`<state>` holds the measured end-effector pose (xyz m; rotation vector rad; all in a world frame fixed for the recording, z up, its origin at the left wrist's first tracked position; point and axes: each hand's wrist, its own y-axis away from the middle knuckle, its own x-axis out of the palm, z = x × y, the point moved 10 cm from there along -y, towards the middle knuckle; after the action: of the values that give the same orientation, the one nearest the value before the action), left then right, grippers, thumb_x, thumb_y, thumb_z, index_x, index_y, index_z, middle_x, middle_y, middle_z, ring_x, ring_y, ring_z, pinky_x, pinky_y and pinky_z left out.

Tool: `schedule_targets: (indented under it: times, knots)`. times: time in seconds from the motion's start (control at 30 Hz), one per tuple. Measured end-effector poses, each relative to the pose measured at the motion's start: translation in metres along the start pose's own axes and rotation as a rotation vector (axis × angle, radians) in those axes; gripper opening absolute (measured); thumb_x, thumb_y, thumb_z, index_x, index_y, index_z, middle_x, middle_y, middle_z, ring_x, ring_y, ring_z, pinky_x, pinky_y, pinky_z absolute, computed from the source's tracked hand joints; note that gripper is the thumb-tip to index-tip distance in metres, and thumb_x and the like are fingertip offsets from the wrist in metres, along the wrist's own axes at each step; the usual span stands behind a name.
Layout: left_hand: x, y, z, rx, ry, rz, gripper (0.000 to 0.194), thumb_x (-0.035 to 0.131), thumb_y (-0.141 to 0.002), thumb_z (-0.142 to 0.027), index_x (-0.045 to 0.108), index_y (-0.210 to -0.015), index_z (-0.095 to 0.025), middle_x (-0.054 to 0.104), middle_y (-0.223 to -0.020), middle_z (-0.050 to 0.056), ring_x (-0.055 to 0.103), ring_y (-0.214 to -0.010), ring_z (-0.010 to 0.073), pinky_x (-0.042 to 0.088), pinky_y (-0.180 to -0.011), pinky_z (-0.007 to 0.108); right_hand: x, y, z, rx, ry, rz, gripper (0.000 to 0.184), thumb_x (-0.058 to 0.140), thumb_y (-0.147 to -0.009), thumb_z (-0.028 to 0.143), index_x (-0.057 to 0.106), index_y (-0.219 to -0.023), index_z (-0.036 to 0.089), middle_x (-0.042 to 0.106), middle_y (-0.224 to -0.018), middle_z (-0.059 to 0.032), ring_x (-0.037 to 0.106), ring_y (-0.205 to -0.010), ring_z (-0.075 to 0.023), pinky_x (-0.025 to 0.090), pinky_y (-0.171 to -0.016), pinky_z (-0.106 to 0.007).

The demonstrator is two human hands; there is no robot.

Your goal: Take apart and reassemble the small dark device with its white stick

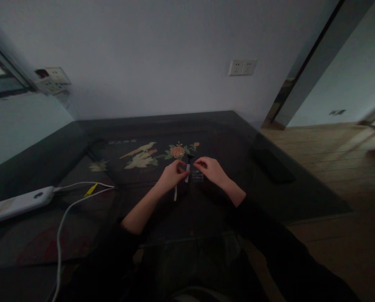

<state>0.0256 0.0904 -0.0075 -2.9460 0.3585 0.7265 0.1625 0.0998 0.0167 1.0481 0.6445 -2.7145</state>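
My left hand pinches a small razor between thumb and fingers. The razor stands nearly upright in view, with a light grey handle and a dark crosswise head at the top. My right hand is just right of it, fingertips pressed together close to the razor's head; whether anything is between them I cannot make out. Under the right fingers lies a small clear case with dark bars. A thin pale strip shows below my left hand.
The dark glossy table bears a bird-and-flower picture. At the left lies a white power strip or power bank with a white cable and yellow tag. A dark flat object lies at the right. The wall has sockets.
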Motion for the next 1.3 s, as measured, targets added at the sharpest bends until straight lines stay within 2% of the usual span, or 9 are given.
schedule_targets:
  times: [0.13, 0.27, 0.4, 0.57, 0.73, 0.9, 1.17, 1.3]
  knots:
    - [-0.002, 0.004, -0.006, 0.054, -0.125, -0.040, 0.027, 0.060, -0.073, -0.019, 0.051, -0.099, -0.020, 0.059, -0.057, -0.007, 0.054, -0.044, 0.0098, 0.039, -0.047, 0.020, 0.003, -0.001, -0.008, 0.021, 0.178, 0.080, 0.014, 0.061, -0.085, 0.025, 0.070, -0.092, 0.016, 0.064, -0.085, -0.0061, 0.056, -0.075, -0.0154, 0.041, -0.069, -0.027]
    - [0.002, 0.005, -0.014, 0.123, -0.344, -0.029, 0.015, 0.058, -0.073, -0.019, 0.056, -0.088, -0.021, 0.060, -0.059, -0.004, 0.057, -0.053, 0.0123, 0.039, -0.053, 0.022, 0.000, -0.002, -0.016, 0.050, 0.254, 0.131, 0.017, 0.063, -0.085, 0.028, 0.071, -0.094, 0.015, 0.064, -0.087, -0.0078, 0.058, -0.077, -0.0169, 0.041, -0.069, -0.027]
    - [0.003, 0.008, -0.015, 0.103, -0.484, -0.041, 0.012, 0.057, -0.075, -0.020, 0.058, -0.087, -0.023, 0.063, -0.066, -0.001, 0.059, -0.059, 0.0152, 0.038, -0.056, 0.024, 0.003, 0.000, -0.027, 0.084, 0.335, 0.207, 0.023, 0.066, -0.083, 0.034, 0.071, -0.095, 0.014, 0.064, -0.090, -0.0108, 0.059, -0.079, -0.0199, 0.042, -0.069, -0.029]
    - [0.007, 0.011, -0.010, 0.064, -0.604, -0.043, 0.014, 0.056, -0.077, -0.024, 0.058, -0.091, -0.025, 0.064, -0.070, 0.001, 0.060, -0.063, 0.0179, 0.038, -0.058, 0.025, 0.010, 0.004, -0.029, 0.044, 0.365, 0.287, 0.026, 0.066, -0.083, 0.037, 0.070, -0.094, 0.014, 0.063, -0.094, -0.0115, 0.060, -0.086, -0.0213, 0.043, -0.074, -0.030]
    - [0.015, 0.012, -0.007, 0.077, -0.683, -0.015, 0.015, 0.055, -0.079, -0.024, 0.057, -0.094, -0.024, 0.064, -0.070, 0.003, 0.061, -0.064, 0.0213, 0.041, -0.063, 0.028, 0.014, 0.007, -0.029, 0.017, 0.366, 0.329, 0.036, 0.075, -0.074, 0.039, 0.066, -0.100, 0.016, 0.060, -0.101, -0.0104, 0.058, -0.095, -0.0231, 0.043, -0.077, -0.030]
    - [0.019, 0.013, -0.008, 0.092, -0.748, 0.007, 0.018, 0.052, -0.081, -0.024, 0.057, -0.097, -0.023, 0.064, -0.070, 0.004, 0.062, -0.065, 0.0218, 0.041, -0.065, 0.029, 0.017, 0.009, -0.033, 0.035, 0.368, 0.347, 0.043, 0.079, -0.066, 0.038, 0.064, -0.100, 0.017, 0.057, -0.103, -0.0094, 0.056, -0.095, -0.0236, 0.042, -0.077, -0.030]
    - [0.016, 0.013, -0.015, 0.131, -0.753, -0.023, 0.013, 0.052, -0.083, -0.026, 0.059, -0.092, -0.022, 0.064, -0.069, 0.004, 0.061, -0.065, 0.0202, 0.040, -0.064, 0.029, 0.019, 0.011, -0.027, 0.009, 0.349, 0.359, 0.041, 0.079, -0.066, 0.035, 0.061, -0.099, 0.018, 0.056, -0.102, -0.0086, 0.055, -0.096, -0.0236, 0.042, -0.078, -0.031]
    - [0.014, 0.011, -0.017, 0.173, -0.760, -0.041, 0.012, 0.050, -0.084, -0.025, 0.060, -0.090, -0.021, 0.066, -0.076, 0.005, 0.062, -0.071, 0.0193, 0.041, -0.064, 0.027, 0.020, 0.012, -0.023, -0.005, 0.347, 0.353, 0.036, 0.076, -0.069, 0.034, 0.060, -0.096, 0.017, 0.057, -0.102, -0.0092, 0.056, -0.095, -0.0230, 0.042, -0.077, -0.030]
